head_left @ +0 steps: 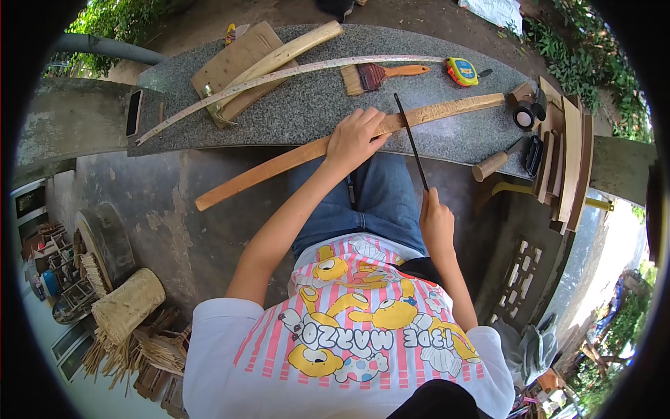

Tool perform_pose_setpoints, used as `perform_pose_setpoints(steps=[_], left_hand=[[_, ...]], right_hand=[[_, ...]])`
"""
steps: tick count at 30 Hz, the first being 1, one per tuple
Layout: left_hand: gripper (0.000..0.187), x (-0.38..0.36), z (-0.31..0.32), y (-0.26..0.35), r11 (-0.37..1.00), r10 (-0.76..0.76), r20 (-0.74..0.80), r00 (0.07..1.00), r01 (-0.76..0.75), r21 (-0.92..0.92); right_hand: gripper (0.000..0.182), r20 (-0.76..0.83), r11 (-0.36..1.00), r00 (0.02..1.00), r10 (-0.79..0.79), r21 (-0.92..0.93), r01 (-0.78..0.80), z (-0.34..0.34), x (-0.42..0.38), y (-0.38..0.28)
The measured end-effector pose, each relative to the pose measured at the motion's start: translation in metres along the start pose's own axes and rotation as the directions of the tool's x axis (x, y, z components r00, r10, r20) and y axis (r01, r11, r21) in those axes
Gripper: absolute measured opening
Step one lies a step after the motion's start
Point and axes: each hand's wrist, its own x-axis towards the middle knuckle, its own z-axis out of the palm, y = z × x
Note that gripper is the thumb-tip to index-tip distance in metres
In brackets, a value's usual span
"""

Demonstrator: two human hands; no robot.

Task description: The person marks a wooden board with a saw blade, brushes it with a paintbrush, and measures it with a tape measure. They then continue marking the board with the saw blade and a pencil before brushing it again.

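Across the near edge [258,147] of the desk [300,106], the left hand [356,140] grips wood [391,124], one end jutting over open floor [227,234], the right hand [437,213] clasping a tool [413,144].

Left hand [357,140]: back of the hand upward, fingers bent forward and down in a grip, thumb on the side toward the right hand [436,218].
Left forearm [283,216]: slants back and leftward from that grip.
Right grip: nearer the torso [366,328] than the left one, fingers curled in tightly.
Right forearm [455,283]: runs back from its grip, angled slightly rightward.
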Motion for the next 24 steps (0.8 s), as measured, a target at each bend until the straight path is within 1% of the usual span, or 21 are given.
perform_pose_setpoints(steps=[1,2,5,7,9,11,12,14,15,17,18,20,21,23,24], left_hand=[[0.038,-0.002,0.0,0.0,1.0,0.023,0.008,1.0,-0.023,-0.006],[0.038,-0.005,0.0,0.0,1.0,0.02,0.011,1.0,-0.02,-0.008],[0.038,-0.001,-0.001,0.0,1.0,0.029,0.019,0.999,-0.029,-0.007],[0.039,-0.001,-0.003,0.001,1.0,-0.031,0.041,0.999,0.031,0.003],[0.039,-0.003,-0.003,0.004,0.999,-0.041,0.025,0.999,0.041,0.007],[0.038,-0.002,-0.003,0.002,0.999,-0.051,0.015,0.999,0.05,0.005],[0.038,-0.003,-0.003,0.002,0.999,-0.037,0.011,0.999,0.037,0.003],[0.038,-0.003,-0.001,0.002,1.0,-0.015,0.012,1.0,0.015,-0.004],[0.038,-0.003,-0.001,0.001,1.0,-0.004,0.011,1.0,0.004,-0.008],[0.038,0.0,-0.002,0.0,1.0,0.024,0.009,1.0,-0.024,-0.009],[0.038,0.0,-0.003,0.001,1.0,0.016,0.017,1.0,-0.016,-0.011],[0.038,-0.002,-0.004,0.002,1.0,0.017,0.027,0.999,-0.017,-0.007],[0.038,-0.002,-0.004,0.002,1.0,0.009,0.028,1.0,-0.009,-0.012],[0.038,-0.001,-0.005,0.001,1.0,0.009,0.031,0.999,-0.009,-0.016],[0.039,-0.001,-0.004,0.001,1.0,0.009,0.034,0.999,-0.009,-0.006]], right_hand=[[0.014,0.042,0.999,0.998,0.036,-0.004,-0.036,-0.002,-0.006,0.001],[0.014,0.046,0.999,0.998,0.039,-0.004,-0.039,0.002,-0.002,0.0],[0.015,-0.079,0.994,0.993,-0.093,0.044,0.097,0.019,0.051,-0.007],[0.014,-0.101,0.992,0.989,-0.104,0.054,0.11,0.02,0.064,-0.011],[0.014,-0.129,0.99,0.985,-0.115,0.068,0.125,0.018,0.06,-0.012],[0.014,-0.035,0.999,0.998,-0.047,0.025,0.047,0.011,0.022,-0.004],[0.014,-0.035,0.999,0.998,-0.045,0.022,0.046,0.007,0.012,-0.002],[0.016,0.049,0.999,0.998,0.032,0.037,-0.034,0.001,-0.002,0.0],[0.016,0.043,0.998,0.998,0.043,0.04,-0.045,0.004,0.002,-0.001],[0.018,-0.036,0.997,0.999,-0.007,0.082,0.01,0.015,0.03,-0.007],[0.018,-0.048,0.996,0.999,-0.004,0.085,0.008,0.019,0.048,-0.009],[0.021,-0.091,0.978,0.996,-0.022,0.204,0.041,0.023,0.075,-0.013],[0.021,-0.103,0.977,0.994,-0.018,0.209,0.04,0.02,0.076,-0.012],[0.024,-0.097,0.911,0.995,0.013,0.411,0.028,0.007,0.075,-0.004],[0.027,-0.063,0.883,0.994,0.089,0.466,-0.05,-0.003,0.064,-0.002]])
